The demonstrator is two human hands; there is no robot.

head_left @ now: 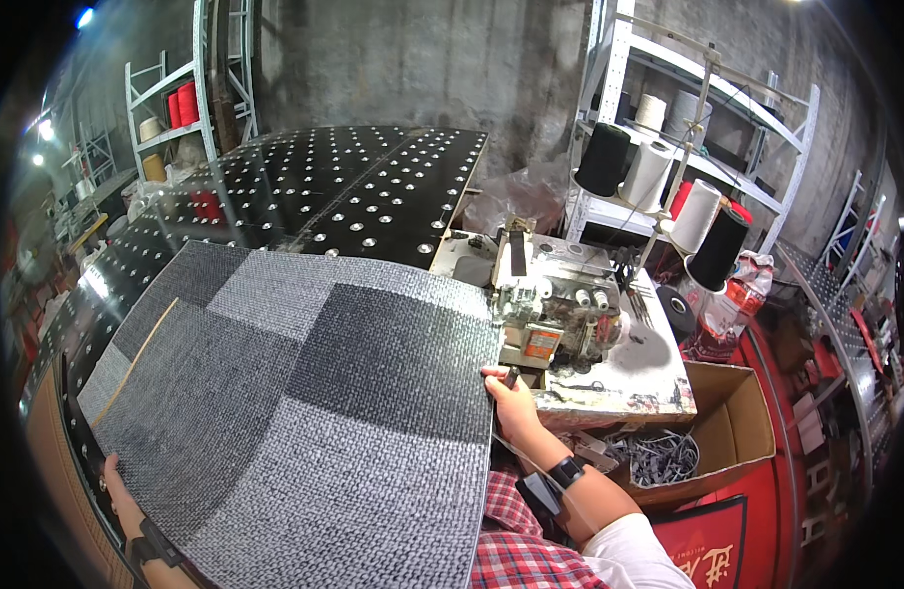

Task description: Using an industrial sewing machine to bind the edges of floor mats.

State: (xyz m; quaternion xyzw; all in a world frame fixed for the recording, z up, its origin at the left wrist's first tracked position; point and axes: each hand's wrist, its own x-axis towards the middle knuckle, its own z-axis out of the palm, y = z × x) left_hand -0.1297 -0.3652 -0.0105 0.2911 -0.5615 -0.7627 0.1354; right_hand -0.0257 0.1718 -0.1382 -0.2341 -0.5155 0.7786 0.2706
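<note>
Grey checked mat [373,432], woven-looking, dark and light blocks: spread in front of the person, far edge overlapping the view of a black tabletop [275,211] dotted with silvery studs. Right edge runs just beside a sewing machine [582,294]. A thin tan line [138,358] crosses the mat's left part.

Right hand [517,407]: at the mat's right edge, fingertips against it. Grip closed around a small dark object [511,377]; kind not identifiable. Dark wristband [567,472] worn on this arm.

Left hand [125,499]: touching the mat's lower left edge. Fingers partly hidden; cannot tell whether this grip is clamped or only supporting.

Machine stands on a pale, stained tabletop [658,368]. Beyond it, black and white thread cones [647,175] in front of a metal shelf [668,59]. Below, right of the person: cardboard box [756,417], near a tangle of grey strips [658,459]. Lower still, a red mat with a dark border [707,535].
</note>
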